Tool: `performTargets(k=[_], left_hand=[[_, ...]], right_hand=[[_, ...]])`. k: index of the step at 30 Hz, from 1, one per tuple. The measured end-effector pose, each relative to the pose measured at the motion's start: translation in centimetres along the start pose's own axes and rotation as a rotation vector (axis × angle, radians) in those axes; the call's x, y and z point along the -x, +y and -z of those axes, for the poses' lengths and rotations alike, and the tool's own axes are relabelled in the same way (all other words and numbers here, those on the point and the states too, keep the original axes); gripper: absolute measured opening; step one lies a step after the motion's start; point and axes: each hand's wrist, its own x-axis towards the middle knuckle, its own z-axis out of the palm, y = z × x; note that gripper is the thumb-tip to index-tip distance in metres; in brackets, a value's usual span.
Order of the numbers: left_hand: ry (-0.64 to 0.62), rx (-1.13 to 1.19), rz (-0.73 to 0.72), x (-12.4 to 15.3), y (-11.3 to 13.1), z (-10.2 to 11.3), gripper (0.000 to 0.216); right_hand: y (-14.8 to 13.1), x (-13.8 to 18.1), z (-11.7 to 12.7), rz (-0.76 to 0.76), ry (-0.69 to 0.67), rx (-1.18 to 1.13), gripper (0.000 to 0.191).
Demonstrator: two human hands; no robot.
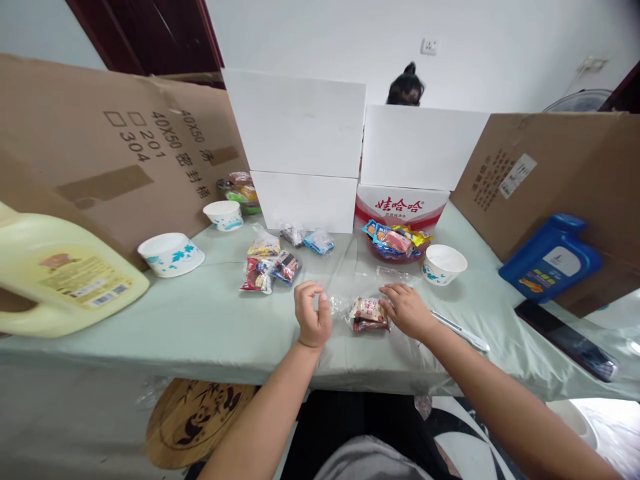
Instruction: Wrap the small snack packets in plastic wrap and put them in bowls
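My left hand (313, 317) is raised a little over the table edge, its fingers loosely curled and the thumb apart, with nothing visible in it. To its right lies a clear plastic bag (369, 314) with wrapped snacks inside, cream and dark red in colour. My right hand (411, 312) reaches in from the right, palm down, fingers outstretched, the fingertips at the bag's right edge. Whether they press on it I cannot tell. Beyond my left hand are bagged snacks: a red one (258, 275), a dark one (287, 267), a yellow one (264, 243) and a blue one (319, 242).
A bowl (393, 252) of colourful packets and a paper cup (444, 264) stand behind my right hand; a white cutter (463, 331) lies beside that forearm. Left are paper bowls (171, 255) and a yellow jug (70, 273). Right are a blue bottle (553, 260) and phone (565, 339). Boxes (304, 127) wall the back.
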Motion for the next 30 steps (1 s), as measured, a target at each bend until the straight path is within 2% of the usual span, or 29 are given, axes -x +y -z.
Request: performTargets(k=[4,7,10,13,15,17,20,21,23,24,26,30], left_hand=[[-0.101,0.005,-0.13,-0.1,0.6,0.3,0.012],[-0.253,-0.03,-0.176,-0.3,1.0,0.1,0.015],[-0.428,-0.093,-0.108,-0.2,0.8,-0.3,0.02],[-0.538,-0.009,0.037,0.1,0.3,-0.8,0.029],[-0.581,0.081,0.131,0.2,0.0,-0.9,0.026],[-0.598,0.131,0.214,0.3,-0.2,-0.9,0.019],[-0.518,0.119,0.359,0.3,-0.6,-0.9,0.025],[-0.478,0.104,0.401,0.4,-0.9,-0.9,0.024],[-0.417,0.081,0.451,0.5,-1.5,-1.1,0.011],[-0.403,0.074,0.459,0.5,-1.8,-1.1,0.007],[-0.394,0.07,0.463,0.7,-2.3,-1.3,0.021],[-0.457,0.102,0.379,1.1,-2.8,-1.4,0.041]], right_hand=[[-0.7,1.1,0.3,0.043,0.0,-0.047,0.031],[-1.2,2.2,0.8,0.09,0.076,-0.092,0.029],[-1.5,3.5,1.2,0.112,0.098,-0.14,0.028],[-1.6,4.6,1.3,0.081,-0.02,-0.157,0.027],[-1.7,5.1,1.2,0.047,-0.096,-0.143,0.027],[-1.9,5.0,1.4,0.019,-0.117,-0.106,0.024],[-2.3,4.2,1.7,0.083,-0.055,-0.034,0.016],[-2.5,3.9,1.7,0.13,-0.027,-0.026,0.019],[-2.6,3.1,1.5,0.214,-0.002,-0.054,0.038],[-2.6,2.8,1.3,0.234,-0.01,-0.081,0.048],[-2.4,2.3,0.7,0.233,-0.052,-0.136,0.058],[-1.4,1.5,0.5,0.229,-0.089,-0.294,0.053]])
